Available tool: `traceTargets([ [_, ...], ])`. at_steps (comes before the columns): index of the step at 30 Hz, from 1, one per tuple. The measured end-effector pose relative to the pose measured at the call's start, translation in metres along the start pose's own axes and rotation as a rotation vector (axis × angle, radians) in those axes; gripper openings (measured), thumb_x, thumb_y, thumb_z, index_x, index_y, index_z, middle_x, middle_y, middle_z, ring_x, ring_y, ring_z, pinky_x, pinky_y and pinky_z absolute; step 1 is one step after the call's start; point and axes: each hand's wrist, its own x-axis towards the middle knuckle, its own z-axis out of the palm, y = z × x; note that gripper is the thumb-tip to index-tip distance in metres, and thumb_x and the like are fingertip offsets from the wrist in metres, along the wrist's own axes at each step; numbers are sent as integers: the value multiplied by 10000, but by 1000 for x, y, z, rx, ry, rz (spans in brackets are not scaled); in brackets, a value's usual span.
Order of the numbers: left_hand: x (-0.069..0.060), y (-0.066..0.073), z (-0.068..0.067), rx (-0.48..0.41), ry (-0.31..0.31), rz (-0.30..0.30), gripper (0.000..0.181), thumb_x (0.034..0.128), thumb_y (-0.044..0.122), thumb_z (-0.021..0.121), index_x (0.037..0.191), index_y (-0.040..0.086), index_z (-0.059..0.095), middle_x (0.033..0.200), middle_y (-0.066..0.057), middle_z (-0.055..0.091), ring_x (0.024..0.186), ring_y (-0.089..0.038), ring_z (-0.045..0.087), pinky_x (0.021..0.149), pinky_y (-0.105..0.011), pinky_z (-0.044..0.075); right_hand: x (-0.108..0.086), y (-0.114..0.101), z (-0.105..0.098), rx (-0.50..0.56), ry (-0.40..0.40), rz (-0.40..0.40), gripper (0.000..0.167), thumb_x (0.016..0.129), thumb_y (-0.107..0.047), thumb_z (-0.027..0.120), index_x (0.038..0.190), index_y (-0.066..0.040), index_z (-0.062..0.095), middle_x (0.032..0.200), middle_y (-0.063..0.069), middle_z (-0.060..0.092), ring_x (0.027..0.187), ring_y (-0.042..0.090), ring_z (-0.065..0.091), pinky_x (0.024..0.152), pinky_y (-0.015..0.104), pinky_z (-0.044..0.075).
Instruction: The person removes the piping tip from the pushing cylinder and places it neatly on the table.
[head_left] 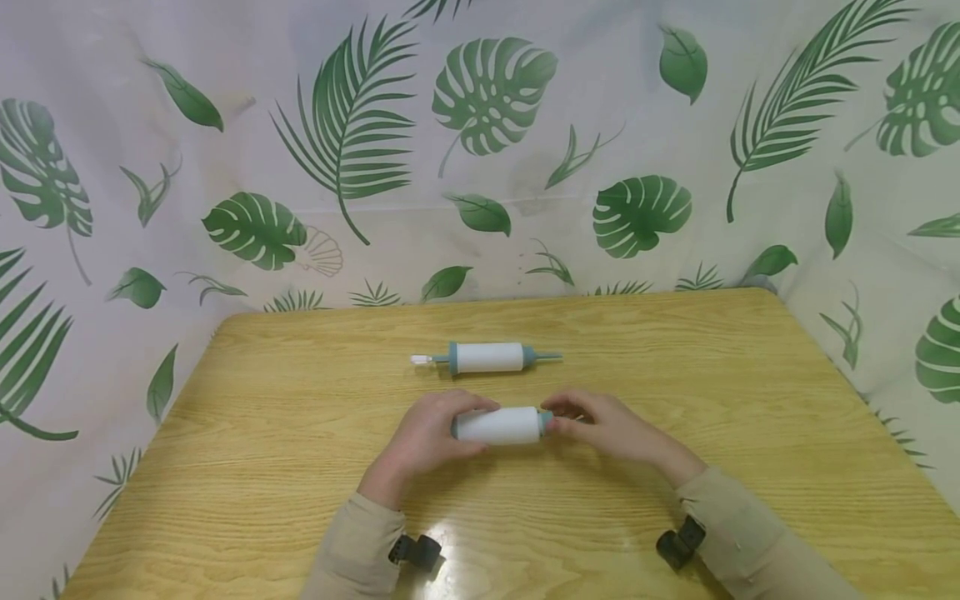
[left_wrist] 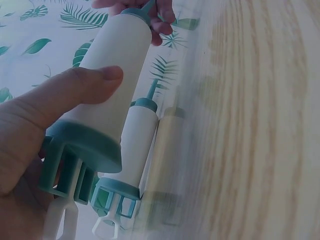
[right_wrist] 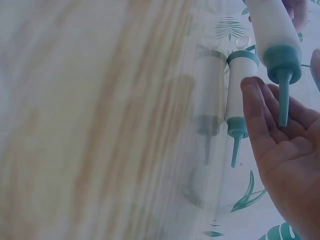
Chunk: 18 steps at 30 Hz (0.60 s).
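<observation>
My left hand (head_left: 429, 427) grips a white plastic syringe (head_left: 501, 426) with teal ends, its thumb (left_wrist: 80, 90) lying along the barrel. The syringe lies crosswise in the head view. A teal nozzle (right_wrist: 284, 97) tapers from its right end; the teal frame (left_wrist: 65, 172) and white pull handle (left_wrist: 61, 215) are at the other end. Around the nozzle, my right hand (head_left: 611, 427) has its fingers loosely extended, with thumb and fingers apart in the right wrist view. Behind both hands, a second matching syringe (head_left: 490, 357) rests on the table, nozzle to the right.
The wood-grain table (head_left: 300, 467) reaches back to a leaf-printed white sheet (head_left: 390, 250), which also rises at both sides. Dark straps with small devices are on the left wrist (head_left: 416, 552) and right wrist (head_left: 681, 543).
</observation>
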Motion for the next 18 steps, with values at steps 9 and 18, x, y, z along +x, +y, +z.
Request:
traceTargets([
  [9,-1,0,0,2,5,8,452,693,185,862,1114,180,699,1094,19,684,1004,-147,616,878,-341,492,0,0,0,-20,2,3,370,947,-363,589,1210,-103,616,1093,-9,652,1007,159,603,856,322,500],
  [18,-1,-2,0,7,7,14,450,700,188,858,1119,168,696,1096,14,683,1002,-161,619,872,-353,496,0,2,-1,9,8,-90,326,907,-236,667,1180,-68,605,1117,54,643,1014,212,610,837,327,516],
])
